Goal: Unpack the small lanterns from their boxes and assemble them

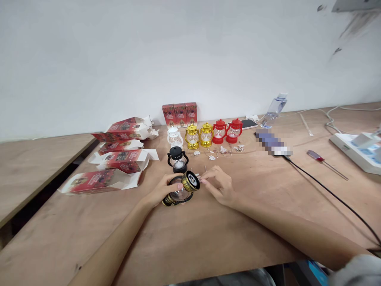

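My left hand is wrapped round a black and gold lantern, tilted so its open base faces right. At that base, my right hand pinches something small that I cannot make out. Just beyond the held lantern stands a black lantern. Behind it are a white lantern, gold lanterns and red lanterns, all upright in a row. Small pale parts with bent wires lie in front of the row.
Opened red boxes lie at the left, and upright red boxes stand by the wall. To the right are a bottle, a phone with a black cable, a screwdriver and a power strip.
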